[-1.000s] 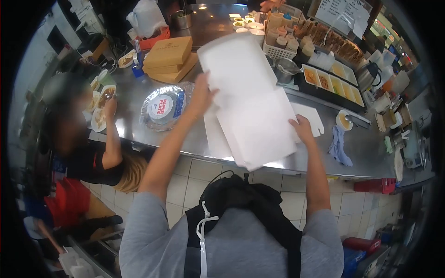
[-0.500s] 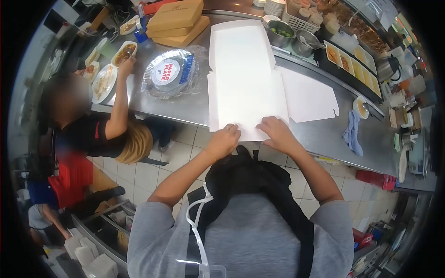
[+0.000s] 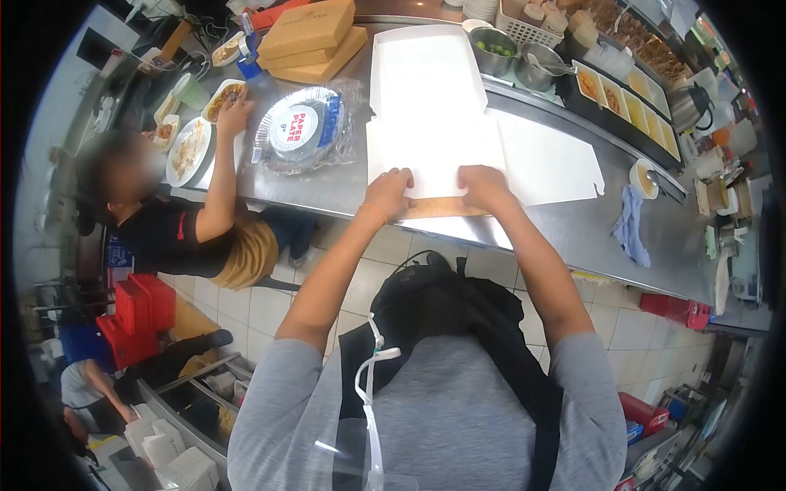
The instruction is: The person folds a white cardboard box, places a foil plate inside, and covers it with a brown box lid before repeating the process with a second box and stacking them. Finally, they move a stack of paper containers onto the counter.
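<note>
An unfolded cardboard box (image 3: pixel 432 139), white inside and brown outside, lies on the steel counter in front of me. Its front edge is turned up, so a brown strip (image 3: pixel 446 206) shows between my hands. My left hand (image 3: pixel 389 195) grips the left part of this folded edge with curled fingers. On the right part, my right hand (image 3: pixel 485 190) holds the same edge in a closed grip. A white side flap (image 3: pixel 550 164) spreads flat to the right of the box. My thumbs are mostly hidden.
Left of the box is a wrapped pack of paper plates (image 3: pixel 296 129); brown boxes (image 3: pixel 307 33) are stacked behind it. A co-worker (image 3: pixel 180 221) handles food at far left. Metal pots (image 3: pixel 494 53), a condiment tray (image 3: pixel 626 110) and a blue cloth (image 3: pixel 630 225) lie rightward.
Both hands have moved forward, away from my body, and the box's near edge has folded up, exposing its brown outside. The co-worker's hand has shifted slightly at the food container.
</note>
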The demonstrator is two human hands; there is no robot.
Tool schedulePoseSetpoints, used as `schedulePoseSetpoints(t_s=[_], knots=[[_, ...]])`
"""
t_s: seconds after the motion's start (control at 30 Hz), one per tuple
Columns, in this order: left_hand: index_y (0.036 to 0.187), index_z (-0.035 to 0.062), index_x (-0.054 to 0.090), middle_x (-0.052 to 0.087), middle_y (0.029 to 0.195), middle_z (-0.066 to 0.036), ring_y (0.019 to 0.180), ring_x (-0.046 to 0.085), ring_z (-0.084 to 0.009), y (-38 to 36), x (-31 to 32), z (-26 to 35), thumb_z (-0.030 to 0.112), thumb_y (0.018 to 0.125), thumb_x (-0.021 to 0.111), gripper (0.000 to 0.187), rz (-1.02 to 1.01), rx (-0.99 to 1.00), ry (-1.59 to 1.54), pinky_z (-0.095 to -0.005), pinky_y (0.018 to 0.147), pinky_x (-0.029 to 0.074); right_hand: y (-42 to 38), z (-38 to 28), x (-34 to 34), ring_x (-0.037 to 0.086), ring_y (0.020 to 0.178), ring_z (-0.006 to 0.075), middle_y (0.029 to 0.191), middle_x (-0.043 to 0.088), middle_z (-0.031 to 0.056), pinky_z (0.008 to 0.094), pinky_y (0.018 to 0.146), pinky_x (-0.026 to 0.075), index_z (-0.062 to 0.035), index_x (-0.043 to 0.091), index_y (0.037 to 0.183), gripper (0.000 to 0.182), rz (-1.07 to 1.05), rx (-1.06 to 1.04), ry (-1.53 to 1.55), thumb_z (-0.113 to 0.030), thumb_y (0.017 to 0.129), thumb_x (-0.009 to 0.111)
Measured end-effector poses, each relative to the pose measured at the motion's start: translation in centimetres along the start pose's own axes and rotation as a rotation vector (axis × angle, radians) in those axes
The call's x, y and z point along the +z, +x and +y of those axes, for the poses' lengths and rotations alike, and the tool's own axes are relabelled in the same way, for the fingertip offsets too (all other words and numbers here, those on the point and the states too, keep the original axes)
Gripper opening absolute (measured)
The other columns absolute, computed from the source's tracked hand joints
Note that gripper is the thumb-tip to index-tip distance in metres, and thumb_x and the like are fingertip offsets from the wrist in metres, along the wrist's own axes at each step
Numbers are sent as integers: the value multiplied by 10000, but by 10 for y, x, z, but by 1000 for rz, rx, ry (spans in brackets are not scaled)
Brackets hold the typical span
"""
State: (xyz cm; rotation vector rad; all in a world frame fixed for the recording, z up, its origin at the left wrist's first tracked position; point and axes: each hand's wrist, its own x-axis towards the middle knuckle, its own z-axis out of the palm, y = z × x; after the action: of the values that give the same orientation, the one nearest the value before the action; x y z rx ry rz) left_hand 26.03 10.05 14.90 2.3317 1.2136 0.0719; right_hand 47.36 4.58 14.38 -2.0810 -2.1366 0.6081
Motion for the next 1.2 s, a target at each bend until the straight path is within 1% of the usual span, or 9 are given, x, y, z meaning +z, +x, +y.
schedulePoseSetpoints(t_s=[0.1, 0.17, 0.27, 0.33, 0.5, 0.57, 0.7, 0.93, 1.2], knots=[[939, 73, 575, 604, 956, -111, 905, 586, -300, -2, -3, -6, 199, 684, 743, 330, -32, -4, -49, -395, 825, 449, 6, -35, 7, 593, 735, 247, 777, 626, 78, 344, 667, 453, -84, 642, 867, 330, 11, -206, 166, -200, 586, 770], [955, 77, 610, 625, 941, -115, 885, 592, -295, -17, -6, -16, 205, 684, 744, 328, 64, 86, -393, -383, 811, 456, 13, -46, 8, 587, 714, 231, 752, 619, 68, 337, 655, 448, -92, 653, 878, 322, -47, -267, 362, -190, 592, 762], [927, 38, 632, 637, 885, -125, 759, 597, -250, -65, -26, -10, 183, 682, 753, 309, 386, 138, -138, -322, 705, 475, 23, -39, 19, 568, 675, 188, 695, 595, 53, 312, 630, 438, -120, 676, 910, 298, -147, -187, 467, -163, 621, 737], [898, 25, 632, 641, 857, -121, 713, 599, -232, -83, -13, -23, 145, 700, 737, 254, 349, 39, -202, -309, 672, 479, 22, -40, 16, 558, 653, 157, 670, 590, 43, 289, 613, 427, -130, 689, 909, 273, -197, -186, 509, -153, 639, 728], [846, 4, 637, 646, 822, -115, 644, 618, -214, -89, 12, -40, 73, 750, 683, 127, 398, -86, -535, -295, 612, 499, 18, -51, 13, 573, 705, 177, 706, 612, 60, 295, 646, 438, -146, 690, 944, 289, -271, -113, 491, -155, 656, 709], [811, 0, 641, 646, 815, -118, 633, 613, -207, -80, 20, -29, 36, 757, 667, 70, 536, 48, -634, -295, 586, 493, 17, -52, 13, 581, 727, 190, 723, 621, 69, 307, 664, 445, -155, 691, 969, 306, -287, -103, 505, -163, 662, 703], [798, -1, 644, 644, 790, -119, 612, 605, -195, -68, 26, -16, 34, 754, 662, 59, 620, 3, -531, -294, 571, 486, 16, -51, 4, 587, 802, 239, 816, 632, 97, 370, 768, 447, -207, 672, 1061, 353, -360, -278, 375, -210, 708, 680], [819, -6, 668, 659, 718, -103, 596, 596, -122, -67, 25, -21, 36, 751, 680, 81, 548, -118, -598, -244, 565, 475, 12, -52, 4, 480, 1038, 289, 1024, 542, 106, 370, 943, 361, -231, 673, 1074, 339, -391, -219, 366, -263, 737, 680], [834, -8, 665, 664, 702, -102, 586, 609, -115, -68, 27, -16, 73, 778, 671, 98, 533, -205, -622, -242, 559, 474, 11, -55, 9, 469, 1023, 303, 978, 530, 123, 412, 911, 351, -279, 633, 1120, 392, -343, -267, 306, -291, 731, 679]])
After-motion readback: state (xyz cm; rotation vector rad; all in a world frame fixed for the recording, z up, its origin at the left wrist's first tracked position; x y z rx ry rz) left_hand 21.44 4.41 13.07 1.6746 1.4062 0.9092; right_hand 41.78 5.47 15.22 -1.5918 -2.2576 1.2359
